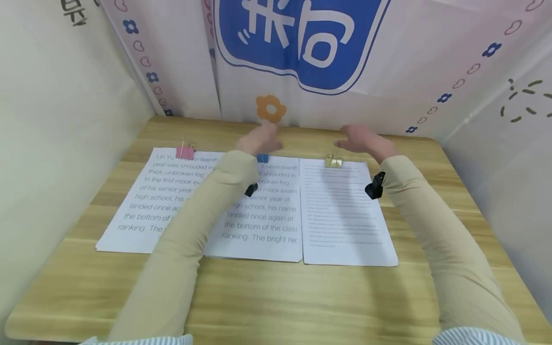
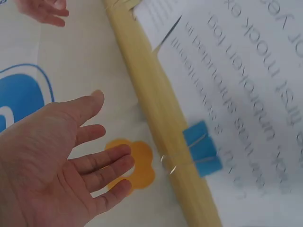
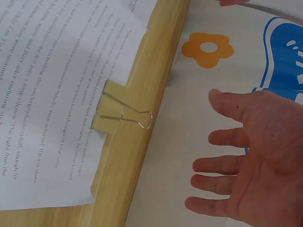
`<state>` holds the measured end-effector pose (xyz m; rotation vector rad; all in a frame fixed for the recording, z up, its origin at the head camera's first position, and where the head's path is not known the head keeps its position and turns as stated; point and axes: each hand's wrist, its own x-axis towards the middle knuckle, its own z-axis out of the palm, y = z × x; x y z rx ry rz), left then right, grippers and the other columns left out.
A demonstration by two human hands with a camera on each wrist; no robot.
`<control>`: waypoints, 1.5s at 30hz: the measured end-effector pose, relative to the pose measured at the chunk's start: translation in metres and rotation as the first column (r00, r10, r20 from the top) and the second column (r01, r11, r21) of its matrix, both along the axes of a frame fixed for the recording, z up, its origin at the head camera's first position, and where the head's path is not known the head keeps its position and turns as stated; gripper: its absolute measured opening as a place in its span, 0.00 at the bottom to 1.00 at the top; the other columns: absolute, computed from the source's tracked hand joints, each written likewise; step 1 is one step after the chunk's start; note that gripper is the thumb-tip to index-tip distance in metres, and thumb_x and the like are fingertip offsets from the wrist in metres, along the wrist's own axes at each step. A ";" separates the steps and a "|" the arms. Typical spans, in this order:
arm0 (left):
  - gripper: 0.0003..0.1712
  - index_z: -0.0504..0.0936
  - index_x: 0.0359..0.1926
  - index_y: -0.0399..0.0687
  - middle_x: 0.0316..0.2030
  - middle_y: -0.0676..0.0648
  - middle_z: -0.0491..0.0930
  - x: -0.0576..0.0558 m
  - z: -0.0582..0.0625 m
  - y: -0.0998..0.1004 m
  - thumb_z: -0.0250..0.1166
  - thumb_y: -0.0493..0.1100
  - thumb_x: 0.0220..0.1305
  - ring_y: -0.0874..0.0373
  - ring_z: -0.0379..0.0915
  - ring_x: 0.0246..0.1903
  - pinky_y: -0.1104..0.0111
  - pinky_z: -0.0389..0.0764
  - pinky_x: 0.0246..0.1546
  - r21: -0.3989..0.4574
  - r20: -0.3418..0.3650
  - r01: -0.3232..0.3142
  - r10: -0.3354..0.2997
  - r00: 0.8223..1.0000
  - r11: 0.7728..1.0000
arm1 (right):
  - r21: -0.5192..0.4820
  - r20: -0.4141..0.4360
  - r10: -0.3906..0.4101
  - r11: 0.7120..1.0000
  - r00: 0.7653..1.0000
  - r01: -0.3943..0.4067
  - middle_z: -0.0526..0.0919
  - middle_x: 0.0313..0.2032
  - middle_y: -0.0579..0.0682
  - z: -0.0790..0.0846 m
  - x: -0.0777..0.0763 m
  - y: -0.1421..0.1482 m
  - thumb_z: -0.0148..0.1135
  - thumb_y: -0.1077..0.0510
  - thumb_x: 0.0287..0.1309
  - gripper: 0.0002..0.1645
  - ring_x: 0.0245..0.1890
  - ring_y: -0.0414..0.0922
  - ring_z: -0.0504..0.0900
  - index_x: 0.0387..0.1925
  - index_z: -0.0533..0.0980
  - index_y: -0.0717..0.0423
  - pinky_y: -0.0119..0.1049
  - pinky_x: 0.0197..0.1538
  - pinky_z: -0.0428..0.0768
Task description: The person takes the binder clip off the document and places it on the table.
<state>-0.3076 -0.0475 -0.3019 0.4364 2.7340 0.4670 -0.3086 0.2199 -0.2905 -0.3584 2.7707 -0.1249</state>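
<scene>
Fingers (image 3: 218,165) spread and empty, your left hand (image 1: 260,139) and right hand (image 1: 366,142) hover beyond a blue metal clip (image 2: 202,150) and yellow metal clip (image 3: 109,106), apparently placed to bind white printed sheets (image 1: 345,230).

Blue clip (image 2: 202,150), yellow clip (image 3: 110,109), on flat pprs (image 1: 347,211), prob. stacked

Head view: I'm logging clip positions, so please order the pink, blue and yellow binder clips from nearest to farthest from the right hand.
1. Yellow binder clip: rightmost, left of the right hand.
2. Blue binder clip: middle, near the left hand.
3. Pink binder clip: far left.
</scene>
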 end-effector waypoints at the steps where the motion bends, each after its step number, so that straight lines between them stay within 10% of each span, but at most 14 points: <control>1: 0.31 0.62 0.66 0.48 0.66 0.44 0.65 0.000 -0.005 0.004 0.55 0.51 0.66 0.46 0.63 0.64 0.50 0.66 0.63 -0.008 -0.002 0.018 -0.018 1.000 1.000 | 0.005 -0.001 -0.003 1.000 1.000 0.003 0.56 0.67 0.70 -0.003 0.000 0.003 0.46 0.47 0.67 0.39 0.67 0.66 0.55 0.67 0.52 0.70 0.57 0.70 0.56; 20: 0.15 0.72 0.45 0.42 0.39 0.45 0.75 -0.009 -0.062 0.069 0.59 0.47 0.64 0.54 0.73 0.39 0.64 0.78 0.43 -0.076 -0.051 0.106 -0.110 0.993 0.992 | -0.053 0.063 -0.100 0.993 0.993 0.103 0.60 0.66 0.66 -0.035 0.003 0.036 0.53 0.53 0.63 0.35 0.66 0.62 0.60 0.66 0.57 0.67 0.55 0.68 0.61; 29: 0.16 0.75 0.46 0.41 0.46 0.42 0.76 -0.020 -0.078 0.087 0.60 0.47 0.63 0.47 0.71 0.49 0.53 0.71 0.57 -0.133 -0.112 0.102 -0.117 0.987 0.986 | -0.031 0.015 -0.092 0.995 0.996 0.092 0.63 0.64 0.67 -0.042 0.004 0.045 0.54 0.54 0.62 0.34 0.65 0.62 0.62 0.63 0.60 0.70 0.53 0.68 0.62; 39: 0.09 0.76 0.40 0.40 0.40 0.43 0.80 -0.028 -0.094 0.093 0.59 0.41 0.64 0.49 0.74 0.47 0.45 0.50 0.70 -0.036 -0.047 0.036 -0.038 0.998 0.999 | -0.055 0.026 -0.113 0.992 0.993 0.114 0.64 0.64 0.67 -0.050 -0.002 0.050 0.55 0.54 0.62 0.34 0.65 0.62 0.63 0.64 0.60 0.69 0.54 0.67 0.64; 45: 0.12 0.77 0.48 0.43 0.47 0.44 0.80 -0.034 -0.096 0.100 0.56 0.39 0.65 0.48 0.72 0.53 0.49 0.57 0.68 0.043 -0.053 0.005 -0.003 0.999 0.999 | -0.054 0.020 -0.111 0.992 0.994 0.112 0.64 0.64 0.68 -0.052 -0.008 0.056 0.53 0.54 0.63 0.33 0.65 0.62 0.63 0.63 0.60 0.70 0.54 0.67 0.63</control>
